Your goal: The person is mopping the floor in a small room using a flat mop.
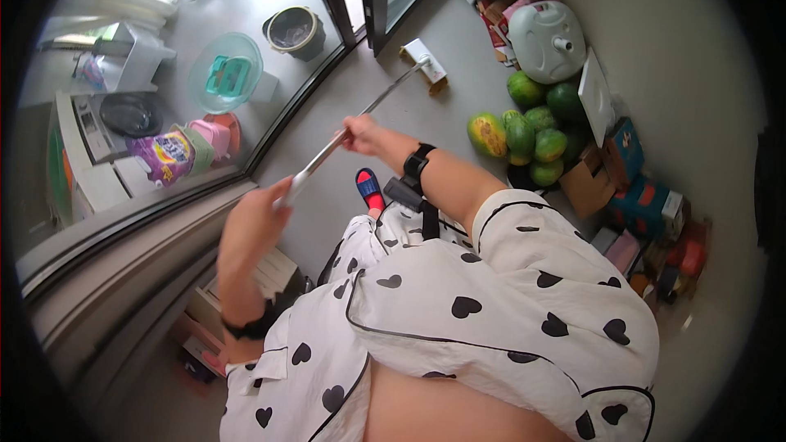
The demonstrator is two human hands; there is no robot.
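A sponge mop's long metal pole slants across the view from my hands to the floor. My left hand grips the white end of the handle, at the lower left. Farther along, my right hand is closed around the metal part of the pole. The white mop head, with a brownish sponge showing at its ends, rests on the grey floor beside the dark frame of a sliding door.
Several watermelons lie on the floor at right, near cardboard boxes and an upturned white plastic stool. Behind the glass door frame stand a bucket and a teal basin. My slippered foot is below the pole.
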